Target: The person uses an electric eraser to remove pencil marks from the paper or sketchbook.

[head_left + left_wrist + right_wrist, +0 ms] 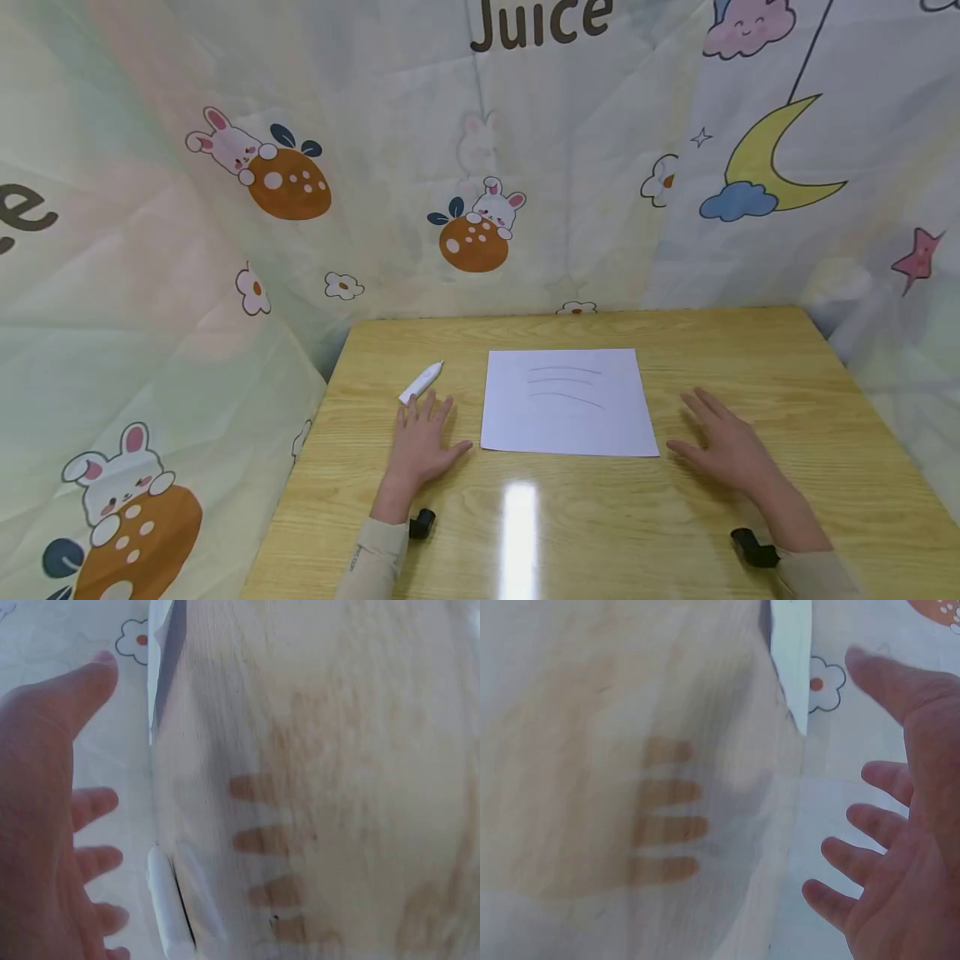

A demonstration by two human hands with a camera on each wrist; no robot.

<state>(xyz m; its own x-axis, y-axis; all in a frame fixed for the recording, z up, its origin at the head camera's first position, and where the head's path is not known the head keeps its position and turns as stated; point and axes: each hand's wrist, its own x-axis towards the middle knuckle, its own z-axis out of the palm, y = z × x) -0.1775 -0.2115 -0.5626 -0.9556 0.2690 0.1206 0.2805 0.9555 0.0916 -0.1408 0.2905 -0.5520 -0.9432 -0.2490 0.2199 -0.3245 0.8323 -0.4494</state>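
A white sheet of paper point(555, 429) lies on the wooden table, with a few thin curved lines drawn across its upper half. To its left is a slim white tube-shaped thing with a pointed tip, like a glue pen point(422, 383). My left hand point(420, 442) hovers low over the table just in front of that pen, fingers spread, holding nothing. On the other side of the paper my right hand point(727, 446) is held with fingers extended and thumb apart, its grasp empty. The wrist views show the white pen point(169, 904) and a paper corner point(793, 667) beyond the fingers.
The wooden table point(600, 525) ends at a printed cloth backdrop point(390, 208) with bunnies, flowers and a moon. More cloth hangs at both sides. Black wrist cameras point(422, 523) sit on both wrists. A bright light reflection crosses the table's front.
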